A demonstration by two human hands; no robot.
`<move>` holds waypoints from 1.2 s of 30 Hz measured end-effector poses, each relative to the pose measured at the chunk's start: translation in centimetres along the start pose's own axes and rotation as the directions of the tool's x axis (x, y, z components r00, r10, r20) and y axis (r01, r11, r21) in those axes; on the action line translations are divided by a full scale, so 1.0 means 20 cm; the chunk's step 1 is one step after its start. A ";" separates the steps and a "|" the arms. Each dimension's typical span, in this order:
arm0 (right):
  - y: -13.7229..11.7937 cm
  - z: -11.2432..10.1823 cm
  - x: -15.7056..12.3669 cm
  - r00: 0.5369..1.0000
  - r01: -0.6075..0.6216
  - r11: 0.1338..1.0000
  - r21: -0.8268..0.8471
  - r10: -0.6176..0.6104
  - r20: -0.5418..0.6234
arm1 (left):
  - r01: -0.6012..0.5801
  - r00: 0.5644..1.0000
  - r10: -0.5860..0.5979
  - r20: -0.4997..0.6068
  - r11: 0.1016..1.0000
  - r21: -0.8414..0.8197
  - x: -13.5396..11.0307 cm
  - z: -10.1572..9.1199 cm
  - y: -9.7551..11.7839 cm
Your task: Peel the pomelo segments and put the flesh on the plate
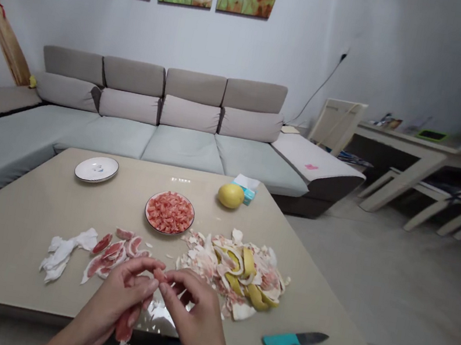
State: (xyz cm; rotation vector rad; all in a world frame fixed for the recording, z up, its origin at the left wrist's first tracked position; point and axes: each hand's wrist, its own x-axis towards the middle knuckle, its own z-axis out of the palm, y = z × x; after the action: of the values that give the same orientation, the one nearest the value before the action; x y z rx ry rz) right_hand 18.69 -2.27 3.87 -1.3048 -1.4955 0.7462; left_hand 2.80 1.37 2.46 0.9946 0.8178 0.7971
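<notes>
Pinching pulp by the near edge of the table, left hand and right hand curl nearly closed, the left cradling a segment. Squeezing harder could burst the pulp.

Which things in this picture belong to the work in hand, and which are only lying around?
In the work:
red fruit piece, pinched between left hand and right hand
skinned segments
red pulp on its plate
peel pile
probably the knife, now idle

Apparently lying about:
crumpled tissue
tissue pack
white dish
whole yellow fruit, untouched
</notes>
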 end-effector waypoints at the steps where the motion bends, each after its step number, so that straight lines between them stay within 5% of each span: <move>1: -0.01 0.00 0.00 1.000 -0.003 1.000 0.003 0.003 0.004 | -0.003 1.000 0.004 -0.006 1.000 0.029 0.00 0.00 0.00; 5: 0.01 -0.02 -0.01 1.000 0.002 1.000 -0.021 -0.002 -0.002 | -0.019 0.999 0.018 -0.026 1.000 -0.009 0.01 0.00 0.01; 8: 0.12 -0.07 0.02 0.991 -0.023 0.970 -0.240 -0.010 -0.137 | 0.005 0.999 -0.010 -0.036 0.992 -0.125 0.02 -0.01 0.04; 10: 0.23 -0.12 0.04 0.973 -0.077 0.862 -0.500 -0.044 -0.225 | 0.009 0.999 -0.016 -0.042 0.987 -0.159 0.02 -0.01 0.05; 12: 0.34 -0.16 0.06 0.981 -0.118 0.710 -0.694 -0.025 -0.193 | -0.006 0.998 -0.002 -0.058 0.990 -0.139 0.02 -0.02 0.05; 16: 0.43 -0.21 0.05 0.987 -0.158 0.590 -0.792 0.083 -0.135 | 0.004 0.996 -0.003 -0.086 1.000 0.004 0.02 -0.02 0.01; 19: 0.33 -0.19 0.01 0.998 -0.029 0.764 -0.644 -0.012 -0.060 | -0.017 0.992 0.029 -0.121 0.995 0.093 0.04 -0.01 -0.01; 21: 0.23 -0.16 -0.02 0.998 0.059 0.912 -0.405 -0.068 -0.006 | -0.029 0.990 0.048 -0.130 0.990 0.139 0.04 0.00 -0.02; 23: 0.14 -0.12 -0.03 0.999 0.018 0.986 -0.164 -0.011 0.038 | -0.030 0.992 0.052 -0.113 0.981 0.191 0.05 0.00 -0.01; 26: 0.05 -0.05 -0.03 0.996 -0.074 0.997 0.030 0.073 0.052 | -0.033 0.995 0.053 -0.081 0.972 0.233 0.05 -0.01 -0.02; 36: 0.02 0.02 0.00 0.974 -0.225 0.956 0.187 0.218 0.057 | -0.016 0.994 0.045 -0.104 0.965 0.262 0.03 -0.05 -0.02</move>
State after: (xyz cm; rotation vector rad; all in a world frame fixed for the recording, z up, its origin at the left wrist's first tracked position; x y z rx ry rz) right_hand 18.46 -2.18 3.25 -1.3292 -1.2814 1.0376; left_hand 2.40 2.16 1.60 1.2072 1.0228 0.7883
